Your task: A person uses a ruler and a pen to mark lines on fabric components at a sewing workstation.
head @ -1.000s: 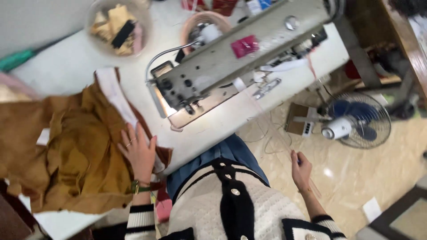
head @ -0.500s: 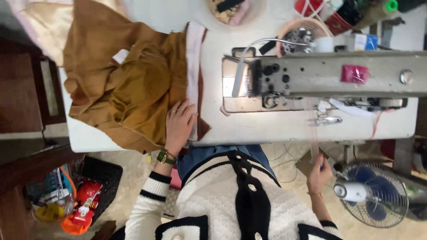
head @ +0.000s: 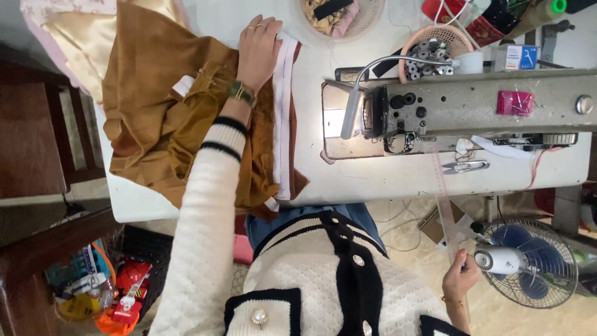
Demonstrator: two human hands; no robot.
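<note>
My left hand [head: 260,46] lies flat, fingers apart, on a heap of brown fabric [head: 168,112] with a white and pink strip [head: 283,118] along its right edge, on the white sewing table [head: 373,180]. My right hand [head: 461,281] hangs low beside my lap, pinching the near end of a long clear ruler [head: 443,199] that reaches up to the table. A grey industrial sewing machine [head: 472,106] with its lamp [head: 356,112] stands between the two hands.
Scissors [head: 466,165] lie under the machine arm. A pink basket of bobbins [head: 435,46] and a round basket of scraps [head: 339,15] sit at the back. A fan [head: 528,261] stands on the floor at right, a wooden chair [head: 37,130] and a bin of bottles [head: 93,286] at left.
My left hand has slid from the near edge of the fabric to its far edge, arm stretched out. My right hand now grips the ruler's end. The view has shifted.
</note>
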